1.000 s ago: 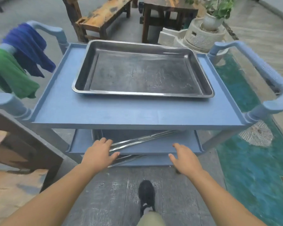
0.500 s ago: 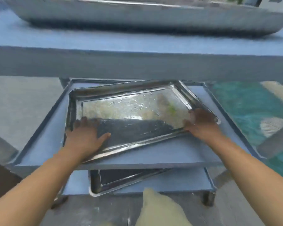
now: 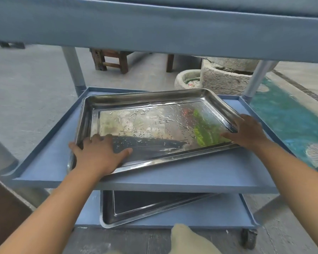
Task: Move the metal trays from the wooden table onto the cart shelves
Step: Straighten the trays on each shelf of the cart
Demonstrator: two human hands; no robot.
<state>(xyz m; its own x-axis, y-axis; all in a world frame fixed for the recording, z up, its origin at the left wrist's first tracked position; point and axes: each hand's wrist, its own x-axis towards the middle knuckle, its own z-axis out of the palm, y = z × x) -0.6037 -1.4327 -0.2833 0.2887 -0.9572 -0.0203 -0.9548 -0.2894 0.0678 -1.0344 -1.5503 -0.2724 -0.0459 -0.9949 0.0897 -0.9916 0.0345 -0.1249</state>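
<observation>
A wet metal tray [image 3: 154, 123] lies skewed on the middle shelf [image 3: 191, 176] of the blue cart. My left hand [image 3: 97, 154] lies flat on the tray's near left corner, thumb inside, fingers over the rim. At the tray's right rim, my right hand [image 3: 246, 131] rests with fingers spread on the edge. A second metal tray [image 3: 145, 206] lies askew on the bottom shelf [image 3: 228, 217]. The top shelf's front edge [image 3: 154, 32] fills the upper view and hides whatever is on it.
Cart posts [image 3: 73, 68] rise at the back corners, and a caster [image 3: 248, 237] stands at the lower right. Behind the cart are a wooden stool [image 3: 110, 59] and stone basins [image 3: 224, 77]. A dark wooden surface [image 3: 4, 209] is at the left. My knee [image 3: 189, 241] is below.
My head dropped from above the cart to the level of the middle shelf. Both hands went from the shelf's front edge onto the tray, which has shifted slightly on the shelf.
</observation>
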